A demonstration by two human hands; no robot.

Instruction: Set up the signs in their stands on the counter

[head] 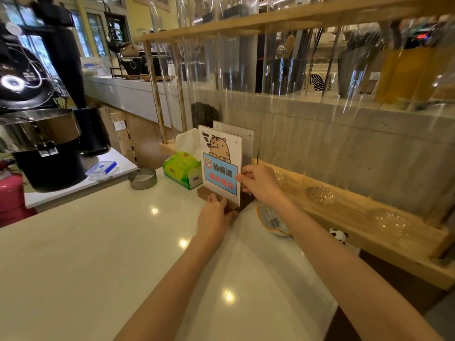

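A clear acrylic sign (220, 153) with a cartoon tiger and a blue panel of text stands upright in a dark wooden stand (206, 194) on the white counter (98, 254). My right hand (258, 183) pinches the sign's right edge near its lower half. My left hand (214, 217) rests on the stand's front, holding it against the counter. A second, plain acrylic sign (246, 139) stands right behind the first one, mostly hidden by it.
A green tissue box (182, 168) sits just left of the sign, a round metal tin (142, 178) farther left. A small dish (273, 222) and a panda figure (338, 235) lie to the right. A wooden rack (344, 217) with clear tubes lines the right side.
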